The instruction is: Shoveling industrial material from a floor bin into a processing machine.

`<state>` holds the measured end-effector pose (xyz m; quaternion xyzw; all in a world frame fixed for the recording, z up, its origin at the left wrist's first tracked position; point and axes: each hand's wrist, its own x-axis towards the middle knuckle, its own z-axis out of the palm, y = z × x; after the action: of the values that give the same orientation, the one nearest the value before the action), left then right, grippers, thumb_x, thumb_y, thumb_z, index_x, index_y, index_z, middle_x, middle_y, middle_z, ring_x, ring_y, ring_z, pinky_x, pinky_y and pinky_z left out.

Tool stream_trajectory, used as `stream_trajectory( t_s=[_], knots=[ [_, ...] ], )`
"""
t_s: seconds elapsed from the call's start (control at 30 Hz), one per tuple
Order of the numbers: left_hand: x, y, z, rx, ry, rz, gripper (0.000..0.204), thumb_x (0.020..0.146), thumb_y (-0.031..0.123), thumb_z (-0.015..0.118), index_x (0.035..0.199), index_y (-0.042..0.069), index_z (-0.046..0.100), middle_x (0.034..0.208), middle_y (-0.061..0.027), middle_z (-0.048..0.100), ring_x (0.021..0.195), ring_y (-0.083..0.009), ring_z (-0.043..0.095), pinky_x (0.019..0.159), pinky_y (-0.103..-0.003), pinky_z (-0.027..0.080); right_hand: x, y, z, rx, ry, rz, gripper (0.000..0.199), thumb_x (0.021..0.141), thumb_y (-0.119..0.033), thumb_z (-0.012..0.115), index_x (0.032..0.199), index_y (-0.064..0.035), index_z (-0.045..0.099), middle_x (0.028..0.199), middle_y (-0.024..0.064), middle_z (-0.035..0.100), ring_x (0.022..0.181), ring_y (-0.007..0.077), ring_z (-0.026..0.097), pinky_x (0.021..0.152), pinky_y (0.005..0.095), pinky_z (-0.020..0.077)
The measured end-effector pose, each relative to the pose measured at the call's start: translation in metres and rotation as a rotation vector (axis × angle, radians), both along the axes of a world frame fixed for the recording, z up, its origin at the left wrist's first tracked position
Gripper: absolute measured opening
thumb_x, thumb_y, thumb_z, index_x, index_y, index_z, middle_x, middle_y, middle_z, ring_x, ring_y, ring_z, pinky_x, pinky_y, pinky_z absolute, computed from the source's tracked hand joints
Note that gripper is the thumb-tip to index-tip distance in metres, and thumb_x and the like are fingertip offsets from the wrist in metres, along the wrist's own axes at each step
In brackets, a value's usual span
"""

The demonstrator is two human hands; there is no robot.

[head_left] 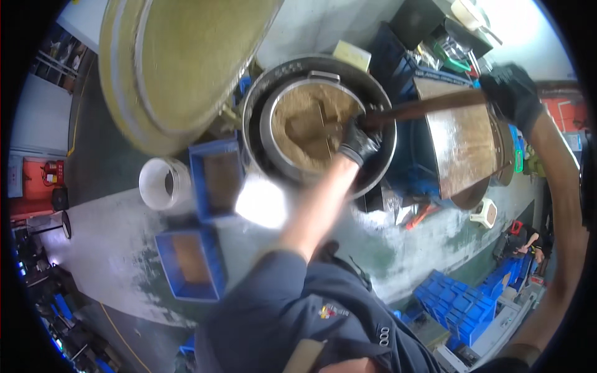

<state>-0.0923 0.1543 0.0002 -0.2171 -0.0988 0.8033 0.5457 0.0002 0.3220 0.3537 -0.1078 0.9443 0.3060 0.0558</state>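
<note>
Both my hands, in black gloves, are closed round a long brown wooden-handled shovel [435, 105]. My left hand [360, 144] grips it low, over the rim of a round metal pot [266, 127]. My right hand [511, 92] holds the handle's upper end, raised at the far right. Tan, grainy or powdery material [295, 102] fills the pot, with a hollow dug in its middle. The shovel's head lies in that material, partly covered, so its shape is hard to make out. Round the pot stands a wider dark metal vessel [250, 105].
A large yellowish round lid [180, 68] rises at the upper left. Left of the vessel are a white bucket [155, 184] and two blue crates [198, 180] [214, 264]. A large board-topped container [460, 146] stands right. A white stool [484, 213] and blue bins [454, 304] lie lower right.
</note>
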Motion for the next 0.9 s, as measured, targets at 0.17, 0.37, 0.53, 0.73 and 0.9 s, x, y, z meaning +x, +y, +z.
stream_trajectory(
  t_s=[0.17,0.37,0.53,0.73,0.9],
  knots=[
    [0.009,0.020,-0.036,-0.207,-0.115,0.104,0.043,0.095,0.038,0.035,0.099,0.003,0.061,0.096,-0.0148,0.066,0.088,-0.0286,0.064,0.078,-0.040,0.056,0.006,-0.022,-0.016,0.109,-0.091,-0.251,0.009,0.065,-0.010,0.065,0.072,-0.0091,0.061,0.067,0.0135,0.059,0.066,0.0335,0.061,0.063,0.0419,0.0488],
    [0.036,0.004,-0.011,-0.218,-0.229,0.061,0.028,0.089,0.030,0.056,0.093,0.003,0.059,0.087,-0.0125,0.065,0.079,-0.0264,0.065,0.074,-0.037,0.058,0.033,-0.032,-0.037,0.068,-0.230,-0.446,0.012,0.065,-0.017,0.067,0.073,-0.0085,0.062,0.067,0.0151,0.061,0.068,0.0336,0.062,0.062,0.0416,0.0499],
    [0.086,-0.001,0.010,-0.038,-0.124,-0.039,0.032,0.087,0.031,0.059,0.093,-0.001,0.059,0.087,-0.0131,0.065,0.082,-0.0266,0.064,0.083,-0.037,0.055,0.094,-0.038,-0.055,-0.047,-0.554,-0.656,0.028,0.073,-0.034,0.064,0.084,-0.0082,0.065,0.068,0.0153,0.064,0.070,0.0317,0.065,0.064,0.0423,0.0512],
    [0.129,-0.032,0.002,-0.127,0.025,0.067,0.034,0.087,0.033,0.060,0.095,0.000,0.061,0.087,-0.0132,0.065,0.083,-0.0252,0.063,0.085,-0.038,0.051,0.115,-0.100,-0.075,-0.566,-0.821,-1.211,0.030,0.077,-0.031,0.067,0.082,-0.0018,0.066,0.065,0.0107,0.066,0.057,0.0213,0.066,0.056,0.0350,0.0529],
    [0.155,-0.033,-0.016,-0.274,-0.028,-0.099,0.023,0.087,0.026,0.055,0.080,0.004,0.058,0.077,-0.0100,0.064,0.077,-0.0236,0.063,0.080,-0.036,0.053,0.170,-0.129,-0.102,-0.912,-0.763,-1.604,0.029,0.080,-0.024,0.069,0.083,0.0039,0.060,0.063,0.0098,0.063,0.049,0.0156,0.062,0.043,0.0292,0.0495]
  ],
)
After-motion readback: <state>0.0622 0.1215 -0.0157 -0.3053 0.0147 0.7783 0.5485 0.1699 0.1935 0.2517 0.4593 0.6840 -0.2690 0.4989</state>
